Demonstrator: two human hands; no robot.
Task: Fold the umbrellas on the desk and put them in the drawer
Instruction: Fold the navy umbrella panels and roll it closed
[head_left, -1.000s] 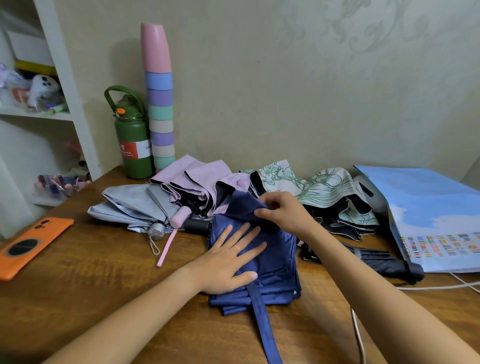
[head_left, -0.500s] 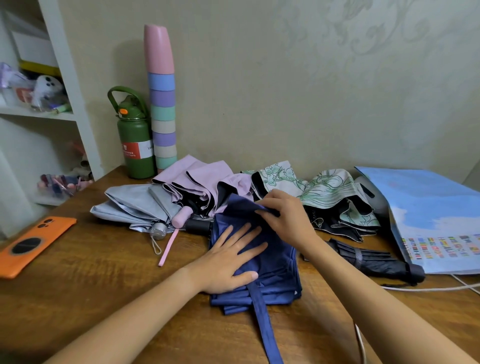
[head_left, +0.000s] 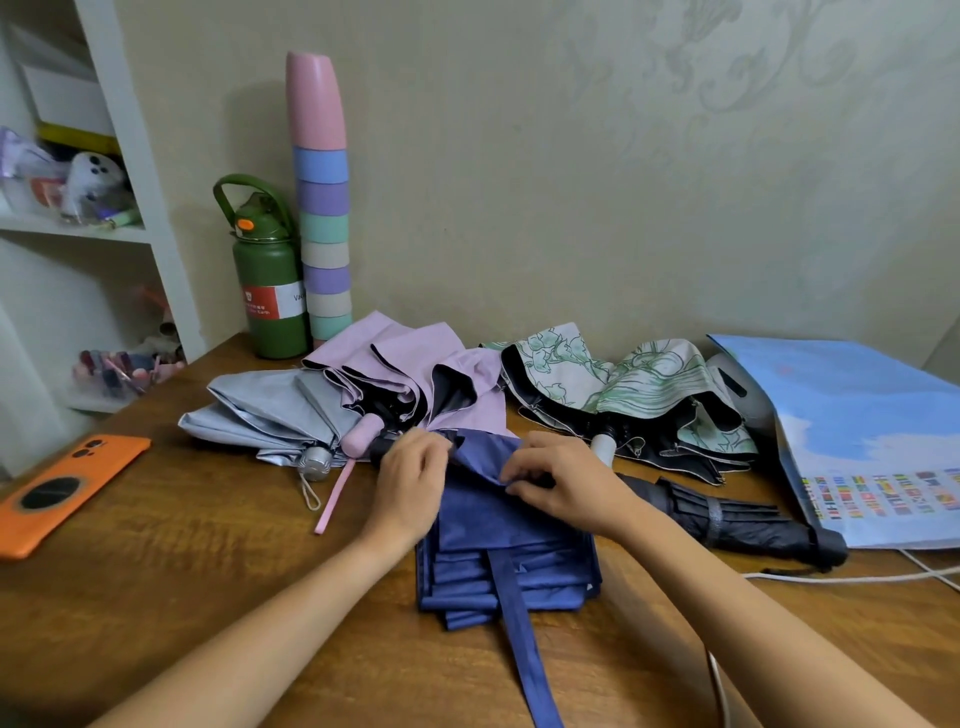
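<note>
Head view: only cam, looks down at desk (head_left: 156, 571).
Blue umbrella (head_left: 498, 551): mid-desk, front of the others, lying flat w/ pleats stacked at near end.
Handling: prob. light; fabric soft, slippy, won't hold a crease unless pinned. Ribs under cloth stiff, likely bend if forced.
Where to hold: pinch panel edges at far end, press pleats flat; grip handle or ribs for lifting, not loose cloth.
Left hand (head_left: 410, 483): fingers curled, gripping far-left edge of blue cloth near dark handle.
Right hand (head_left: 561, 488): fingers bent, pinching a fold at far-right edge.
Look: navy, matte, creased; long strap (head_left: 524, 639) trails toward viewer, not wrapped yet.
Others: grey umbrella (head_left: 260, 415), pink umbrella (head_left: 415, 364), floral umbrella (head_left: 623, 384) loose behind; black umbrella (head_left: 737, 519) rolled, at right.
Drawer: not in view.
</note>
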